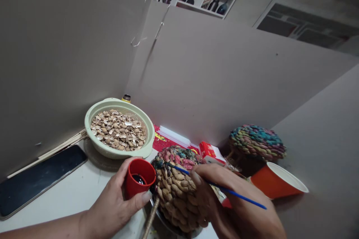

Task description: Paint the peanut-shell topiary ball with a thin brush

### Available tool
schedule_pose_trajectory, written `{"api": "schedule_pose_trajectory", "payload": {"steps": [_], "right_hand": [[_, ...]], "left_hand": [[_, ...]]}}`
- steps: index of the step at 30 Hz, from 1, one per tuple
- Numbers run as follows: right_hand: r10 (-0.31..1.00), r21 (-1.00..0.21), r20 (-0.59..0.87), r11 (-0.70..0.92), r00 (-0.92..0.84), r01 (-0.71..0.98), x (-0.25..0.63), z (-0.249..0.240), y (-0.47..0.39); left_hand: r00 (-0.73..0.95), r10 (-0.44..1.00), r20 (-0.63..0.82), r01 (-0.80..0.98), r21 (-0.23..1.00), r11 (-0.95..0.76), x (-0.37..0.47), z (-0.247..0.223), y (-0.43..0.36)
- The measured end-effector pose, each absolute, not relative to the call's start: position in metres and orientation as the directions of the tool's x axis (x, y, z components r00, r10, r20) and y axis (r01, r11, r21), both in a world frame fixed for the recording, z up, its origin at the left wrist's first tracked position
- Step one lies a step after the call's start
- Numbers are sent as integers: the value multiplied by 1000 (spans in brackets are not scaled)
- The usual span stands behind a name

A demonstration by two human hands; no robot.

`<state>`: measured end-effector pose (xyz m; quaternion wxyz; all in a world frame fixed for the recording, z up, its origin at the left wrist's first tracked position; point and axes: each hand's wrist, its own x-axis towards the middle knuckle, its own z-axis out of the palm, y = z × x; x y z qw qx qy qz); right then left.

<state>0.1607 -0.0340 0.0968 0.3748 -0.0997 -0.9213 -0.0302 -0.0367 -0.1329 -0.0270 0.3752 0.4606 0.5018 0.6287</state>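
My left hand (112,203) is wrapped round a small red cup (131,186) with dark liquid inside. A thin blue paintbrush (238,194) is pinched in my right hand (238,201), its tip touching the upper left of a rounded form covered in peanut shells (176,188). Pink, teal and dark paint colours the top of that form, while its lower shells are bare tan. It rests in what looks like a metal bowl, mostly hidden. Beside the cup, a wrapped stick or cord-like handle (151,216) slants down from the form.
A pale green colander (91,134) full of shells stands at the back left. Left of it lie a dark phone (42,179) and thin sticks (60,143). Behind my right hand are a painted shell form (258,142), an orange tub (275,183) and a red-white box (211,153).
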Motion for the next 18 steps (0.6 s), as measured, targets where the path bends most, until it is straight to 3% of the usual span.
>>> {"api": "schedule_pose_trajectory", "payload": {"steps": [5, 18], "right_hand": [[108, 3, 698, 988, -708, 154, 159, 88, -27], [176, -30, 640, 978, -748, 205, 162, 96, -37]], "left_hand": [[-291, 935, 201, -19, 976, -216, -37, -28, -134], [-288, 938, 194, -13, 978, -206, -37, -21, -132]]}}
